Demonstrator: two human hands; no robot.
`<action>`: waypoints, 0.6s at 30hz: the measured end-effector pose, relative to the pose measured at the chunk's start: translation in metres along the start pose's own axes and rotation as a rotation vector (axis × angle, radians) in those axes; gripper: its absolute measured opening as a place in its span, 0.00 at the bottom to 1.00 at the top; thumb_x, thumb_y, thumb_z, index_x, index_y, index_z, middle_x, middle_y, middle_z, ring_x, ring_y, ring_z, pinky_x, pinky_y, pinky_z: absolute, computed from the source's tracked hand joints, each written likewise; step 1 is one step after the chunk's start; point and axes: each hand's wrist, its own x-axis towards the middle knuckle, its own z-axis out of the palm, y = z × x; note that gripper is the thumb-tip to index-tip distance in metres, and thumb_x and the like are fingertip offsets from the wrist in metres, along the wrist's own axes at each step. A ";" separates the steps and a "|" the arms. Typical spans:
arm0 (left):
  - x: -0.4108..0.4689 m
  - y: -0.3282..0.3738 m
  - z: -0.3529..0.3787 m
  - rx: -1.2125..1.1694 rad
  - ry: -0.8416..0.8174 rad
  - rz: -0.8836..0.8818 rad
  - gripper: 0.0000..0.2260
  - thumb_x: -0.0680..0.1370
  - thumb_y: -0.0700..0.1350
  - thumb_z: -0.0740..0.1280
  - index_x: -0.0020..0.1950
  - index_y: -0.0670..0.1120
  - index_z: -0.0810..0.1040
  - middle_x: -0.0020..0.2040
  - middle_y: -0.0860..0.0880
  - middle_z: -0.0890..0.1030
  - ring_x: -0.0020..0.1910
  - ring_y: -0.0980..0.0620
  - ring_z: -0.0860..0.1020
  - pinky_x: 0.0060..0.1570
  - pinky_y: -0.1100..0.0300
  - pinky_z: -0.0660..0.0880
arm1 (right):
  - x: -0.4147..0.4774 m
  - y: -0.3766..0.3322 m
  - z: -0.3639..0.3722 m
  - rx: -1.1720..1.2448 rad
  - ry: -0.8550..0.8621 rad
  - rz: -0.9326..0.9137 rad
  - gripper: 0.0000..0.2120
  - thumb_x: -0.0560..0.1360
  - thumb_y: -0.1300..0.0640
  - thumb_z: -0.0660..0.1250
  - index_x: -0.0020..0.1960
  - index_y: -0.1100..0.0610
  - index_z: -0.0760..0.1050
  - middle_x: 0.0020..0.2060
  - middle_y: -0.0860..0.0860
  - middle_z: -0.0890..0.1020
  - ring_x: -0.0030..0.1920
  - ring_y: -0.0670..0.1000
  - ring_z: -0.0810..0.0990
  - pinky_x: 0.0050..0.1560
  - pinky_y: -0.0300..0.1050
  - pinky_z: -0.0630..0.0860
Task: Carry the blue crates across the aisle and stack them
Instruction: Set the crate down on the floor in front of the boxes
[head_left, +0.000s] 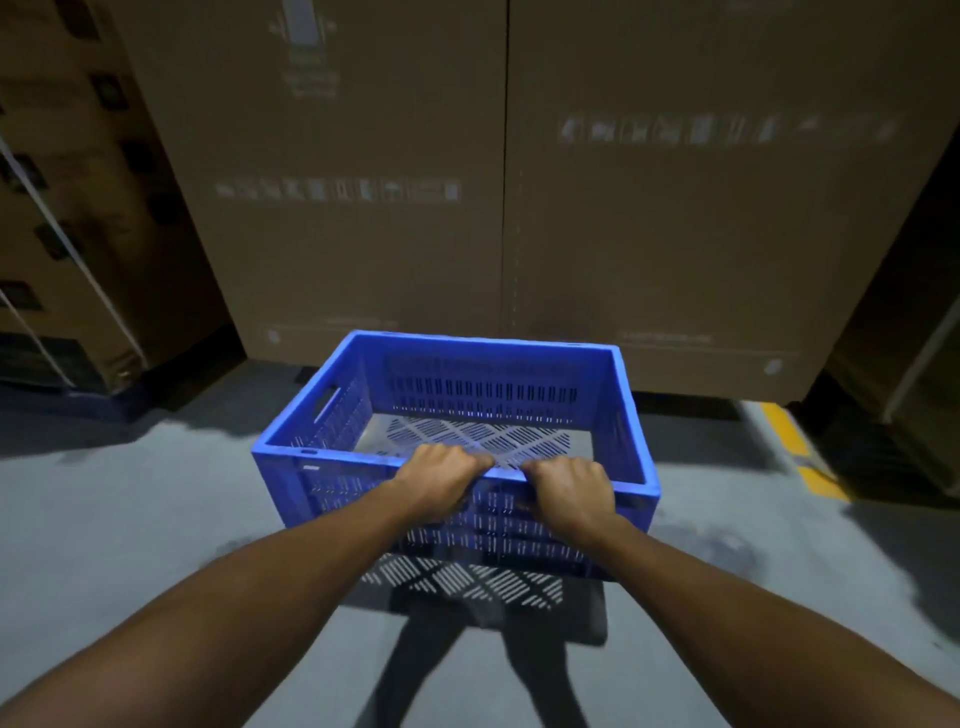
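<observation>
On the near rim, my left hand (441, 483) and right hand (569, 493) curl side by side, gripping the blue slotted plastic crate (467, 364), which hangs clear of the grey concrete floor (130, 519). I'd carry it level and close, steering short of the tall brown cardboard cartons (363, 234) ahead.

The grey floor (130, 519) under me carries painted yellow markings (782, 428) at my right, with tall cardboard boxes (675, 234) standing along its far side.
</observation>
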 end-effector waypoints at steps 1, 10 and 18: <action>0.001 0.002 0.015 -0.003 -0.004 -0.002 0.10 0.76 0.44 0.66 0.57 0.50 0.72 0.49 0.44 0.81 0.49 0.39 0.78 0.40 0.52 0.67 | -0.001 0.001 0.014 -0.001 -0.001 -0.002 0.07 0.76 0.49 0.67 0.52 0.50 0.77 0.45 0.52 0.83 0.49 0.58 0.81 0.42 0.48 0.68; 0.005 0.016 0.085 -0.062 -0.104 -0.068 0.08 0.78 0.42 0.63 0.56 0.50 0.69 0.50 0.44 0.81 0.49 0.40 0.79 0.46 0.49 0.72 | -0.007 0.006 0.080 -0.012 -0.090 0.018 0.08 0.76 0.52 0.66 0.54 0.51 0.77 0.47 0.52 0.83 0.50 0.58 0.81 0.48 0.49 0.75; 0.012 0.009 0.113 -0.041 -0.168 -0.134 0.17 0.75 0.48 0.69 0.60 0.48 0.68 0.55 0.44 0.80 0.55 0.40 0.79 0.49 0.49 0.75 | -0.010 0.011 0.115 0.020 -0.144 0.066 0.10 0.75 0.53 0.65 0.56 0.50 0.77 0.50 0.52 0.83 0.52 0.58 0.81 0.50 0.48 0.75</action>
